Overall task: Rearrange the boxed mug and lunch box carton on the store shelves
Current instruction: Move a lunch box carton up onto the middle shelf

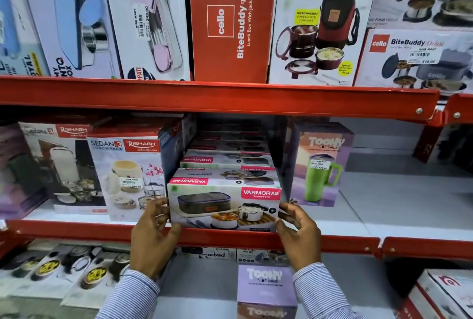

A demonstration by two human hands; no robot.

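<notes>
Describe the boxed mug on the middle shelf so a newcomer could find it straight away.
Start at the middle red shelf. Right of the Varmora lunch box carton that both hands grip stands the boxed mug, upright, with bare shelf to its right. It is the only purple box there, marked Toony and picturing a green handled tumbler.

On the middle shelf (399, 206), the widest bare stretch lies right of the Toony mug box (320, 165), running to the shelf's right end. The Varmora lunch box carton (225, 206) sits at the front edge, hemmed by the Sedan carton (128, 177) touching on its left and the mug box near on its right. The upper shelf's red rail (217, 98) overhangs it.
</notes>
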